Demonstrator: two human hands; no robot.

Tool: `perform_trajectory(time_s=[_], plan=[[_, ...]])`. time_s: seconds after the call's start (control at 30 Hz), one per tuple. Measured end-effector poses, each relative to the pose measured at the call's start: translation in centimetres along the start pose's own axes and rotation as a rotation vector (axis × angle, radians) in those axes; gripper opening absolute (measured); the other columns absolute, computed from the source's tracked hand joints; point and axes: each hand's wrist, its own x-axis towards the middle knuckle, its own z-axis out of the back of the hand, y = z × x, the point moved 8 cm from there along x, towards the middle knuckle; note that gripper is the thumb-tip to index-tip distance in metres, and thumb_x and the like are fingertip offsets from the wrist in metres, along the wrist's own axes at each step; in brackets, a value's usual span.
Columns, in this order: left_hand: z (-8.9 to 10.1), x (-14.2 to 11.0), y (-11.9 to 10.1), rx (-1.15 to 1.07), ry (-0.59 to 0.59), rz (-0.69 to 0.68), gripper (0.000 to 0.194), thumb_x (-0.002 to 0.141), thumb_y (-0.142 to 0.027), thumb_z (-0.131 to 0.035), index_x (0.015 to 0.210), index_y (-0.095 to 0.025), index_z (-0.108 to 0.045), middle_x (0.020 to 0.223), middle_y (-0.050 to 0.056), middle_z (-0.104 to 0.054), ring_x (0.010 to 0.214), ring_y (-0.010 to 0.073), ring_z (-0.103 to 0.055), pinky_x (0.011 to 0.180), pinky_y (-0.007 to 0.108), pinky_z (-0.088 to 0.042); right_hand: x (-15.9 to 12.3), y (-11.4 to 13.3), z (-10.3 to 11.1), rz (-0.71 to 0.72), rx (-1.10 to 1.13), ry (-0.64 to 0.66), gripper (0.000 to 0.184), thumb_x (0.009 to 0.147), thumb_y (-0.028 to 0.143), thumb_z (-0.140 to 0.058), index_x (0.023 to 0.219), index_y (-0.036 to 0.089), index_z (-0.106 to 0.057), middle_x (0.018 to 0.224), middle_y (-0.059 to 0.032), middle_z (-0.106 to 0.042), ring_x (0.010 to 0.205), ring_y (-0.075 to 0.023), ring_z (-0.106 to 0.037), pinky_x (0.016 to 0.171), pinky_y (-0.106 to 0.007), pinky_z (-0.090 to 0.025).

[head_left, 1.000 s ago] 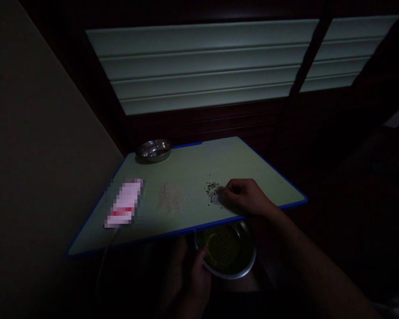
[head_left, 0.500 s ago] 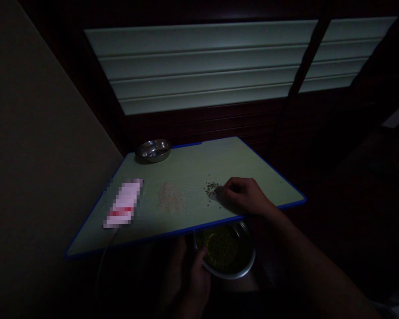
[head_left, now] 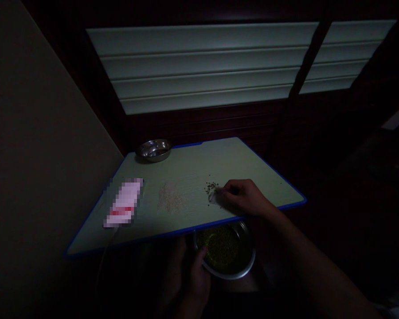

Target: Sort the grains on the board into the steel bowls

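My right hand (head_left: 246, 197) rests on a pale green board with a blue edge (head_left: 186, 170). Its fingers are curled and pinched at a small pile of dark and pale grains (head_left: 212, 190). What the fingertips hold is too small to make out. Below the board's near edge, my left hand (head_left: 194, 274) grips the rim of a steel bowl (head_left: 234, 268) filled with green grains (head_left: 222, 248). The board hides the far part of that bowl.
A small heap of pale grains (head_left: 170, 198) lies mid-board. A blurred white and red packet (head_left: 123, 203) sits at the left, with a thin cord running off the edge. A small steel bowl (head_left: 154, 149) stands at the far left corner. Louvred window slats (head_left: 206, 66) are behind.
My right hand's fingertips have shifted slightly over the small grain pile. The left hand and the bowl have stayed put.
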Motion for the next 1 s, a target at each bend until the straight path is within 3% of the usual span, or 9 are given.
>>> perform_trajectory(time_s=[0.3, 0.47, 0.83, 1.0], plan=[[-0.1, 0.2, 0.4, -0.045, 0.003, 0.044, 0.074, 0.071, -0.018, -0.070, 0.140, -0.036, -0.047, 0.140, 0.002, -0.058, 0.120, 0.0295, -0.058, 0.102, 0.044, -0.046, 0.1, -0.2, 0.7, -0.032, -0.086, -0.089, 0.023, 0.078, 0.035, -0.059, 0.071, 0.014, -0.068, 0.063, -0.0023, -0.065, 0.058, -0.0126, -0.053, 0.055, -0.024, -0.040], [0.5, 0.4, 0.7, -0.024, 0.004, 0.019, 0.074, 0.072, -0.020, -0.070, 0.141, -0.032, -0.046, 0.138, 0.005, -0.060, 0.123, 0.0292, -0.056, 0.106, 0.044, -0.042, 0.0, 0.3, 0.3, -0.001, -0.015, -0.027, 0.022, 0.080, 0.034, -0.060, 0.075, 0.015, -0.069, 0.068, -0.0038, -0.069, 0.062, -0.0137, -0.057, 0.058, -0.025, -0.043], [-0.4, -0.2, 0.1, -0.029, -0.028, 0.058, 0.077, 0.069, -0.018, -0.069, 0.141, -0.032, -0.047, 0.137, 0.005, -0.060, 0.119, 0.0308, -0.059, 0.102, 0.045, -0.046, 0.3, 0.4, -0.6, 0.031, 0.076, 0.055, 0.018, 0.082, 0.029, -0.061, 0.085, 0.015, -0.072, 0.084, -0.0063, -0.075, 0.076, -0.0164, -0.065, 0.069, -0.028, -0.049], [-0.1, 0.1, 0.6, -0.085, -0.020, 0.044, 0.079, 0.069, -0.021, -0.070, 0.143, -0.032, -0.043, 0.136, 0.005, -0.061, 0.116, 0.0291, -0.061, 0.102, 0.044, -0.045, 0.7, 0.4, -1.0, 0.023, 0.027, 0.125, 0.016, 0.081, 0.026, -0.063, 0.088, 0.015, -0.072, 0.085, -0.0061, -0.074, 0.075, -0.0159, -0.064, 0.072, -0.029, -0.049]])
